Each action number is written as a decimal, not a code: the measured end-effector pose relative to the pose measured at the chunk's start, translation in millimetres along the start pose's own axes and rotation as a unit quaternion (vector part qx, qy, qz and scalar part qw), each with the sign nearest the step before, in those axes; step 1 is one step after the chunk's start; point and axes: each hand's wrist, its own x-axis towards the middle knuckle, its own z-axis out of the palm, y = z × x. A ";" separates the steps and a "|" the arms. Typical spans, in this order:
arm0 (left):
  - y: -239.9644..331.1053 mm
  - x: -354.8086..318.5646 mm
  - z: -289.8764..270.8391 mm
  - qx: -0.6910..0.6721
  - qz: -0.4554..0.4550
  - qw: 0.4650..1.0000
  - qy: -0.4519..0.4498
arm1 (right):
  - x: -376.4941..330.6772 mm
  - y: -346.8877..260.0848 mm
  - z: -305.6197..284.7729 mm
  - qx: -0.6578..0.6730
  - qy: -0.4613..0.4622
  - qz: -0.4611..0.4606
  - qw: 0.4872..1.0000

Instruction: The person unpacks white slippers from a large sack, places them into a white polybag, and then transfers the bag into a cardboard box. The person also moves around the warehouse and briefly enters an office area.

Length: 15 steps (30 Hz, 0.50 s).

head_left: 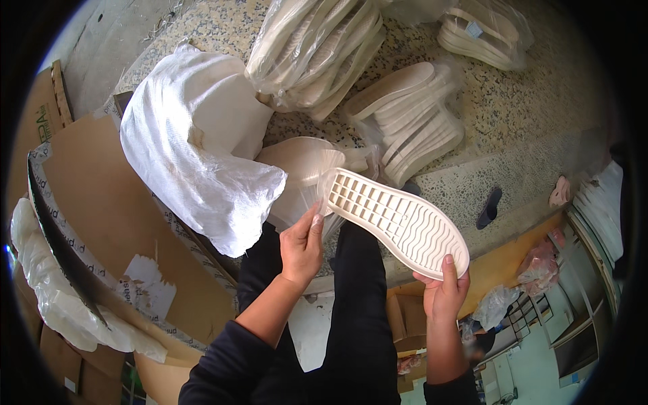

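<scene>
Pinched at its wide end by my right hand (pixel 445 290) is a cream shoe sole (pixel 398 219), its grid and wavy inner or outer pattern facing me. The sole's other end reaches up to the left, over clear plastic. My left hand (pixel 302 248) has thumb and fingers closed on the edge of a clear plastic bag (pixel 317 206) beside that end. Behind the bag lie more cream soles (pixel 297 156) under clear film, partly hidden. A bagged stack of soles (pixel 418 121) stands just beyond the held sole.
A larger bagged bundle of soles (pixel 317 50) and another bag (pixel 482 30) lie on the speckled floor. To the left are a white woven sack (pixel 196 128) and a big cardboard box (pixel 101 196). A dark slipper (pixel 489 208) lies to the right.
</scene>
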 end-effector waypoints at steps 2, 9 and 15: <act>4.9 -3.5 -6.1 0.048 -0.004 0.999 -0.021 | -4.8 4.5 1.2 0.015 0.011 0.046 0.999; 12.4 -32.2 -21.2 0.124 0.098 0.984 -0.077 | -49.4 -1.7 -25.1 -0.128 -0.077 -0.005 0.989; 29.5 -68.9 -29.9 0.055 0.141 0.982 -0.117 | -21.0 58.5 35.4 -0.356 -0.331 -0.070 0.871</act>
